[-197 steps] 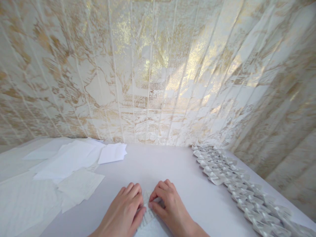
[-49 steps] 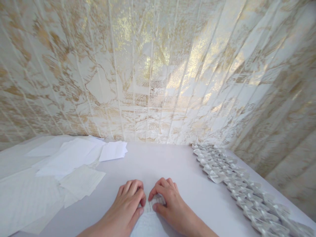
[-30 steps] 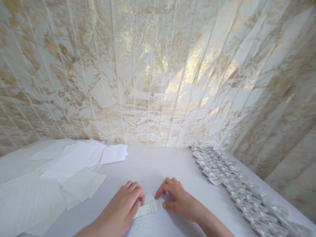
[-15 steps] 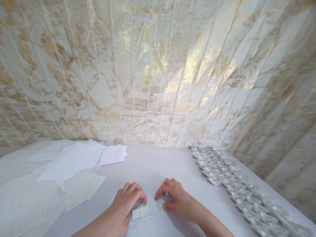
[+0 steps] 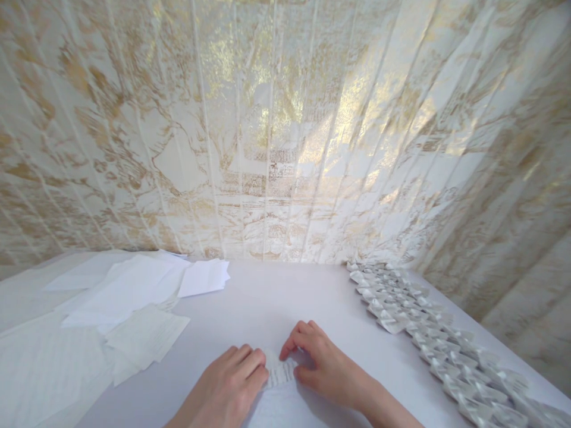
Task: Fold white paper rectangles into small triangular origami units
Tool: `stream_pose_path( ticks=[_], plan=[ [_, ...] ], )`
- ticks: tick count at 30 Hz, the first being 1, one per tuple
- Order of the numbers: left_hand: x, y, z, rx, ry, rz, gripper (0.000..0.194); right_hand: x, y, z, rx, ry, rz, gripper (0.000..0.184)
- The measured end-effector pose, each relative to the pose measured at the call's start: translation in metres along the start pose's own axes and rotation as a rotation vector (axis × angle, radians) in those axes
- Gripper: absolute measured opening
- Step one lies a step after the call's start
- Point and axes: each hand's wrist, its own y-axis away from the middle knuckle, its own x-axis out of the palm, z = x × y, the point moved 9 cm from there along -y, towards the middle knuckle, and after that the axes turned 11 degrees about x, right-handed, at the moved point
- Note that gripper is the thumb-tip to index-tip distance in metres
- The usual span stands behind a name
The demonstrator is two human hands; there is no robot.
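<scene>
A small printed sheet of paper (image 5: pixel 279 375) lies on the white table (image 5: pixel 276 303) at the near edge, partly folded. My left hand (image 5: pixel 229 389) rests on its left side with fingers curled down onto the fold. My right hand (image 5: pixel 319 364) pinches the paper's right part between thumb and bent fingers. The lower part of the sheet runs out of view under my wrists.
Loose white and printed sheets (image 5: pixel 129 309) lie spread over the table's left side. A long band of several small folded paper pieces (image 5: pixel 428 333) runs along the right edge. A cream and gold curtain (image 5: pixel 285 131) hangs right behind the table.
The fold strip that stretched between my hands has closed up. My left hand has slid forward over the paper toward my right hand, which has stayed put.
</scene>
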Motion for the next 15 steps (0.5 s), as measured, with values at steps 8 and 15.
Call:
stream_pose_path(
  ticks=[8,15],
  plan=[
    [0.0009,-0.0027,-0.0041,0.000,-0.089,0.029,0.023,0.0025,-0.0002,0.0013,0.003,0.003,-0.021,0.035],
    [-0.0002,-0.0023,-0.0097,0.075,-0.180,-0.029,0.022,0.0054,0.0011,0.0030,0.027,0.049,-0.048,0.025]
  ],
)
